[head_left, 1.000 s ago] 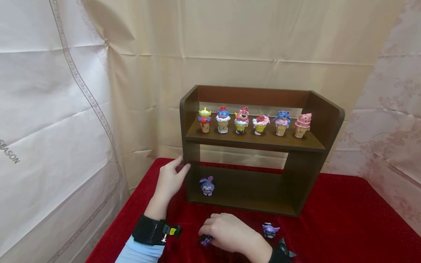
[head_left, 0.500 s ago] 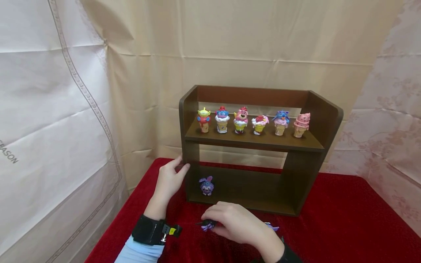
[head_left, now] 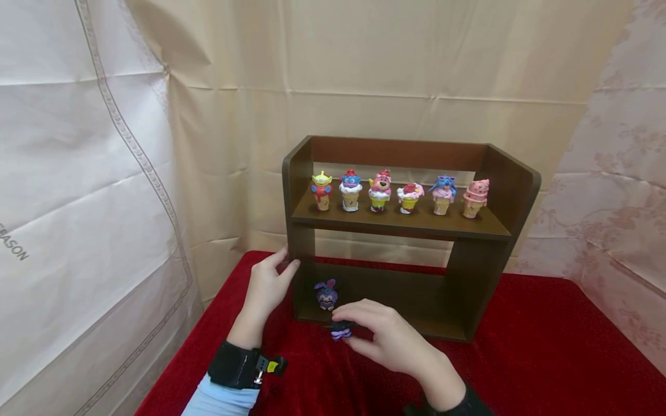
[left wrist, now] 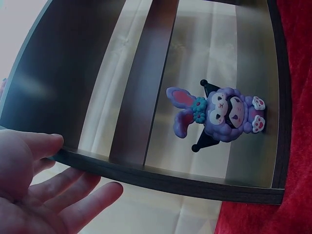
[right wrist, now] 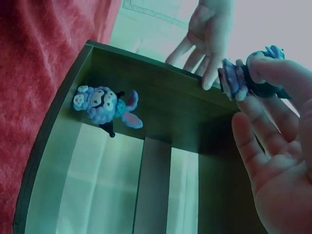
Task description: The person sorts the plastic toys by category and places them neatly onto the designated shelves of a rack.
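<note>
My left hand rests against the left side panel of a dark brown two-tier shelf. Its thumb touches the front edge, and the fairly straight fingers lie along the outside. With thumb and fingers, my right hand pinches a small black and purple figurine just in front of the lower tier. That figurine is partly covered by the fingers in the right wrist view. At the left end of the lower tier stands a purple figurine with rabbit ears, upright and slightly behind the held one.
Several ice-cream-cone figurines stand in a row on the upper tier, from a yellow-topped one to a pink one. A red velvet cloth covers the table. Beige fabric hangs behind the shelf.
My right hand has lifted the black and purple figurine from the red cloth and carried it forward to the shelf. Another purple figurine on the cloth is now hidden by my right arm. The left hand stays put.
</note>
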